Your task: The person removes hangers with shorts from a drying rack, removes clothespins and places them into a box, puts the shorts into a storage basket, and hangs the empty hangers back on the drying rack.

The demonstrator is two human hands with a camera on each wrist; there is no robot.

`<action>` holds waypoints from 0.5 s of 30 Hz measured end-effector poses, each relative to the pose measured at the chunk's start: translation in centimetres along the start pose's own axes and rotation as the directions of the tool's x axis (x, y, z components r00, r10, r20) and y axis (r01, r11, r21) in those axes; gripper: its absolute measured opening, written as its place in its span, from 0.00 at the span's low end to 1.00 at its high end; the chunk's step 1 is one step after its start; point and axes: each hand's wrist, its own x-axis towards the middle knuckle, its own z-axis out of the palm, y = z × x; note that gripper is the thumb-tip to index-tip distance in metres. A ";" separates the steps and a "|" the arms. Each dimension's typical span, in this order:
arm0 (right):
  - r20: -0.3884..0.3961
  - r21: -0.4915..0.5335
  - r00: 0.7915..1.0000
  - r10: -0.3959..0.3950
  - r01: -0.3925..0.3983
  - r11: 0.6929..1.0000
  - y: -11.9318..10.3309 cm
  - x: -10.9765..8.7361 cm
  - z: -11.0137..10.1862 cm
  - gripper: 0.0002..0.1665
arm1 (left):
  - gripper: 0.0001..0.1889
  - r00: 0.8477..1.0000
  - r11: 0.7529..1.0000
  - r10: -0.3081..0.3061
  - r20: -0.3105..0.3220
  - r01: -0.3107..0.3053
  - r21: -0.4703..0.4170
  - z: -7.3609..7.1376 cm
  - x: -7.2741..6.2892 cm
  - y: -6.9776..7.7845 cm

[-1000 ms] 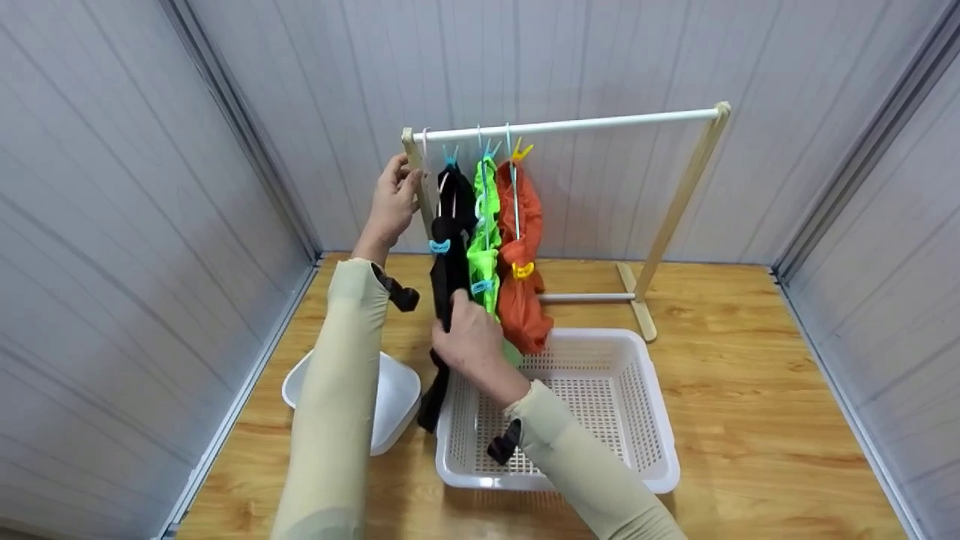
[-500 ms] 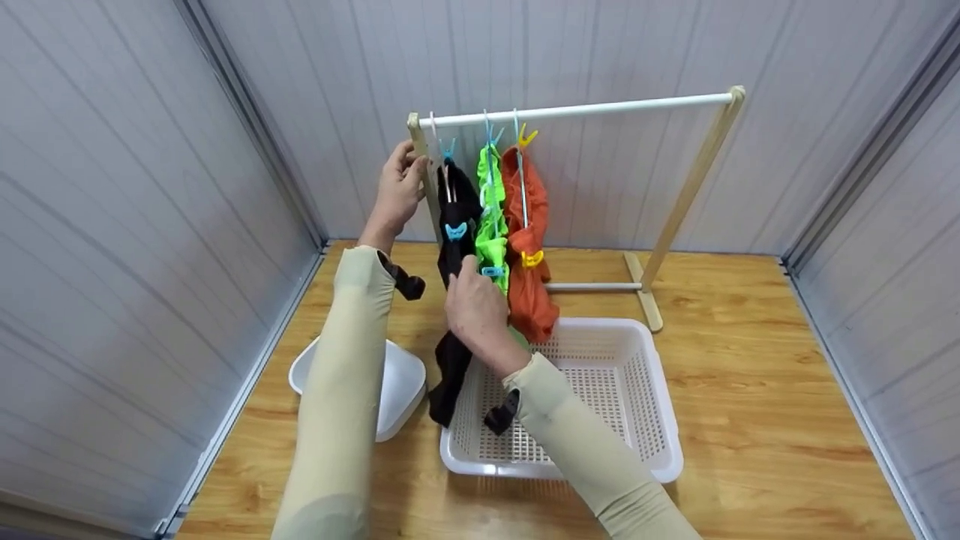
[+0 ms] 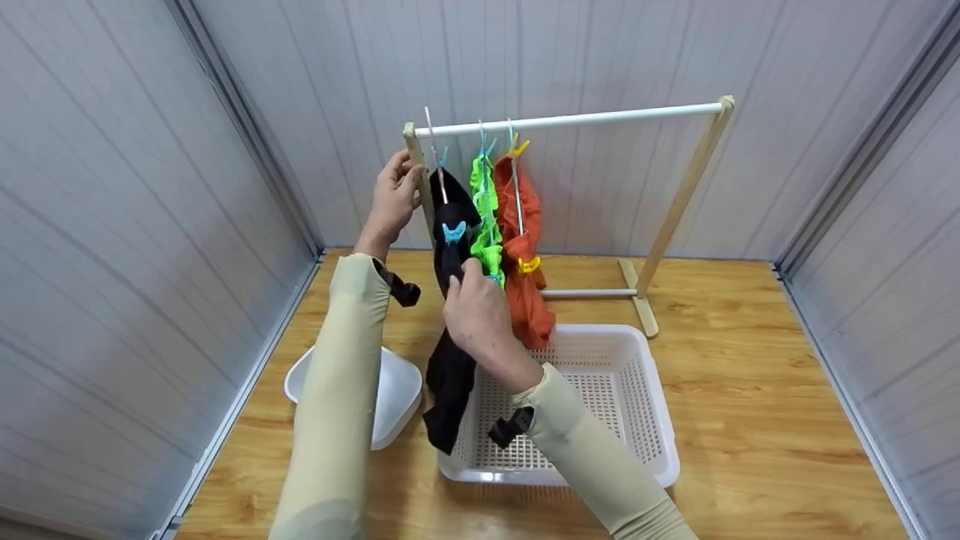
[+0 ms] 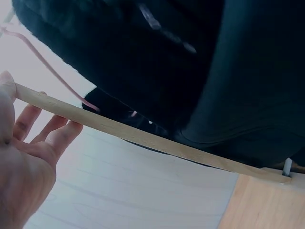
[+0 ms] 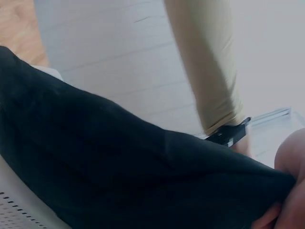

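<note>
My left hand (image 3: 395, 201) holds the left wooden post (image 4: 133, 133) of a small clothes rack, thumb on one side and fingers on the other. Beside that post hangs a black garment (image 3: 450, 382) on a pink hanger (image 3: 429, 124), with a blue clothespin (image 3: 453, 232) on its front. The hanger's hook stands up above the white rail (image 3: 600, 118); whether it touches the rail I cannot tell. Midway down, my right hand (image 3: 480, 315) pinches the black cloth, also seen in the right wrist view. A green garment (image 3: 486, 195) and an orange garment (image 3: 529, 195) hang to the right.
Below the garments sits a white perforated basket (image 3: 660, 405), the black cloth's lower end dangling by its left side. A white basin (image 3: 397, 397) lies left of it, partly behind my left arm. Panelled walls enclose the wooden floor (image 3: 757, 390).
The pink hanger's hook has risen higher above the rail, and the black garment's lower end has swung toward me. My right hand has moved slightly up, still pinching it. My left hand stays on the post.
</note>
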 end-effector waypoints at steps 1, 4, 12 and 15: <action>0.008 0.005 1.000 0.002 -0.002 1.000 -0.1 -0.2 -0.4 0.12 | 0.18 1.000 1.000 0.000 -0.003 0.000 -0.001 0.0 0.0 0.0; 0.026 0.020 1.000 -0.003 0.003 1.000 -0.3 -0.7 -1.6 0.12 | 0.18 1.000 1.000 -0.002 -0.006 0.002 -0.001 0.0 0.1 -0.2; 0.062 0.020 0.996 -0.058 0.057 0.998 -0.5 -2.3 -5.4 0.12 | 0.20 0.999 0.999 0.017 -0.031 -0.018 -0.034 -0.2 1.3 -2.3; 0.074 0.024 0.995 -0.066 0.065 0.998 -0.5 -2.9 -6.6 0.12 | 0.21 0.999 1.000 0.015 -0.049 -0.015 -0.012 -0.2 1.5 -2.7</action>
